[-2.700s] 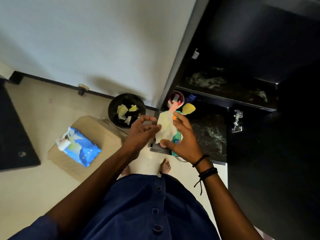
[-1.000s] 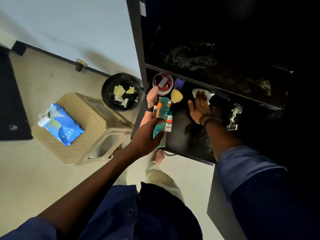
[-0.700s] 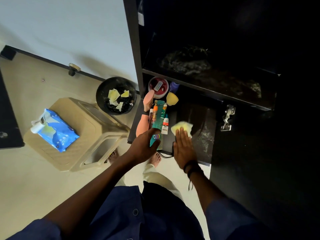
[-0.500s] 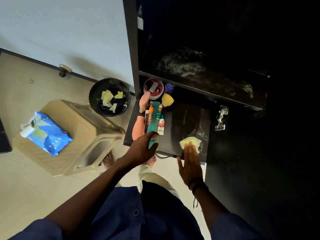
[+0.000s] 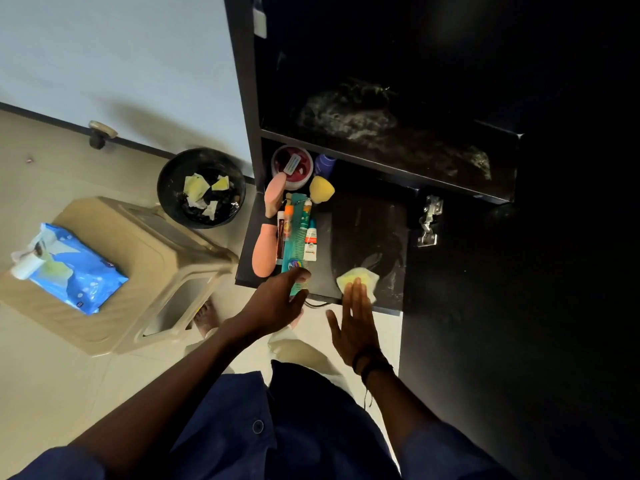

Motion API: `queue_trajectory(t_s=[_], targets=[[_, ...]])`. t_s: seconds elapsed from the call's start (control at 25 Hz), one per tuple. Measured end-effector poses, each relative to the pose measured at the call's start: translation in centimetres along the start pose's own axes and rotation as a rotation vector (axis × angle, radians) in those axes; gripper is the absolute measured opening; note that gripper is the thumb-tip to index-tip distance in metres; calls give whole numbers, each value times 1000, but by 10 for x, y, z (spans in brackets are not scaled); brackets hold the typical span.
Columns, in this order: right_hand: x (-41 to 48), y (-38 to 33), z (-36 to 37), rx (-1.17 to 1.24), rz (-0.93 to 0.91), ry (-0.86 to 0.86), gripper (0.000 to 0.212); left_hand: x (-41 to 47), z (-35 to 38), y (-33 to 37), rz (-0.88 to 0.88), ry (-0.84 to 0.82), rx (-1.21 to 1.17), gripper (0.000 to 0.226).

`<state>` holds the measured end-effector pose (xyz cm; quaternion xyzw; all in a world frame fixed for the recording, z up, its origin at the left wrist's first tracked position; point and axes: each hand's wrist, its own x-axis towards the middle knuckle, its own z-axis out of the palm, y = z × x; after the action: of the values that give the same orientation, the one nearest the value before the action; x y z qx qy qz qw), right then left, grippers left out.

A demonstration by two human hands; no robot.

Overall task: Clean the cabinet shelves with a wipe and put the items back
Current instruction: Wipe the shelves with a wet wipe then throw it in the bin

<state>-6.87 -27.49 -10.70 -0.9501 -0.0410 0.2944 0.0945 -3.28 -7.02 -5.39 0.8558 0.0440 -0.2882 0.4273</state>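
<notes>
Presently the yellow wipe [image 5: 356, 277] is pressed flat onto the lower shelf [image 5: 367, 230], near its front edge and toward the right, by the right grip [image 5: 356, 327]. That grip's fingers are stretched out straight, with nothing clasped. The left grip [image 5: 277, 303] is clamped on the near end of a teal comb [image 5: 294, 244], which is laid along the shelf's left part beside small tubes [image 5: 310, 240]. A red tub [image 5: 292, 164] and a yellow sponge [image 5: 321, 189] are kept further back. Pale streaks are seen on the upper shelf [image 5: 381, 133]. On the floor, crumpled wipes are held in a black bin [image 5: 166, 188], and a blue wipe pack [image 5: 76, 271] is laid on a beige stool [image 5: 156, 258].
</notes>
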Motion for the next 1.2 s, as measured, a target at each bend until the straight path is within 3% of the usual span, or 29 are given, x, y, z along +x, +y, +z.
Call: queue_trajectory(t_s=[0.12, 0.24, 0.36, 0.44, 0.52, 0.72, 0.84, 0.92, 1.0, 1.08, 1.2], targets=[[3, 35, -11, -6, 240, 80, 97, 1, 0, 0, 21, -1, 27, 38], [60, 27, -36, -32, 332, 47, 97, 2, 2, 0, 13, -4, 29, 37], [83, 0, -30, -28, 131, 55, 88, 0, 3, -1, 22, -13, 32, 35], [45, -5, -9, -112, -91, 24, 83, -3, 0, -3, 29, -30, 38, 37], [11, 18, -1, -148, -179, 26, 84, -5, -5, -6, 23, -38, 49, 39], [66, 32, -36, -36, 261, 142, 92, -5, -10, -11, 6, -31, 84, 35], [75, -3, -23, 13, 56, 143, 82, -2, -5, -9, 2, -42, 83, 35], [36, -15, 10, -73, -172, 112, 77, -1, -3, -7, 8, -70, 78, 36], [-5, -3, 32, -144, -273, 86, 75, -1, -2, -7, 13, -104, 94, 38], [-19, 19, 31, -110, -170, 96, 77, -3, 0, -8, 21, -126, 114, 39], [16, 34, -1, -27, 130, 174, 84, -2, 2, -9, 13, -124, 98, 39]])
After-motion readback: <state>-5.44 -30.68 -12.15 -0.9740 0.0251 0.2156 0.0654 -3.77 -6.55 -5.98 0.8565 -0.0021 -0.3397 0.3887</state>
